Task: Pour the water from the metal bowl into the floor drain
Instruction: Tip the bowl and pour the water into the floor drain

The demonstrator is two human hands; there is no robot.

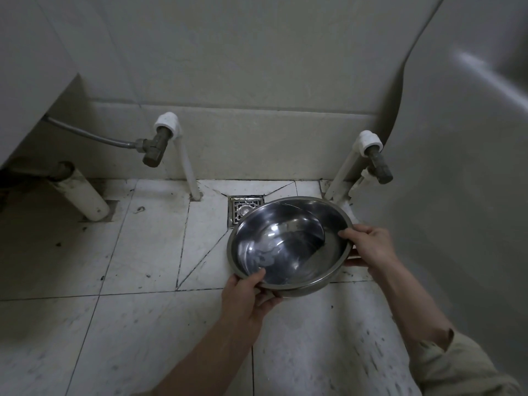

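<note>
A shiny metal bowl (288, 244) is held above the tiled floor, tipped toward its far-left side, with water pooled inside. My left hand (248, 295) grips its near rim, thumb inside the bowl. My right hand (368, 247) grips the right rim, thumb over the edge. The square metal floor drain (240, 208) lies in the floor just beyond the bowl's far-left edge; the bowl covers the drain's right and near part.
White pipes with brass valves (155, 147) (377, 164) rise from the floor on either side of the drain. A thick white pipe (83, 195) slants at the left. A white fixture (463, 167) fills the right side. A tiled wall stands behind.
</note>
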